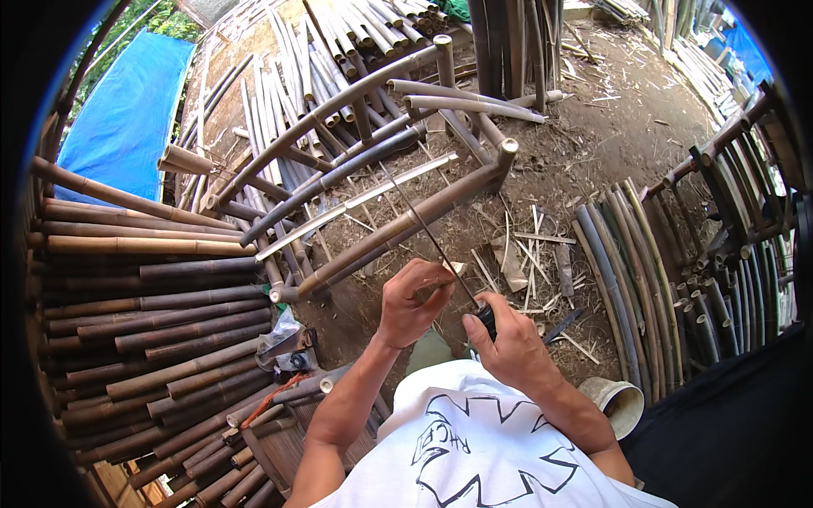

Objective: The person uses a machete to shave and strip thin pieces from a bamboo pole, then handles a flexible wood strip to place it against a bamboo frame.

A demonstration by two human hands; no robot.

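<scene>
My right hand (512, 334) is closed round the black handle (485, 320) of a long, thin, dark tool (432, 239). Its shaft slants up and to the left, past a bamboo frame; whether it is a blade or a rod I cannot tell. My left hand (411, 300) is curled, its fingertips pinching a small pale piece (458, 268) against or close beside the shaft. Beyond my hands lies the bamboo frame (398, 227) of jointed brown poles. A pale split strip (356, 203) rests across it.
Stacked bamboo poles (186, 339) fill the left side. More poles (622, 279) and a slatted rack (745, 169) stand at the right. A plastic bag (284, 339) lies near my left arm, a white bucket (616, 405) by my right elbow. Bamboo scraps (529, 262) litter the dirt floor.
</scene>
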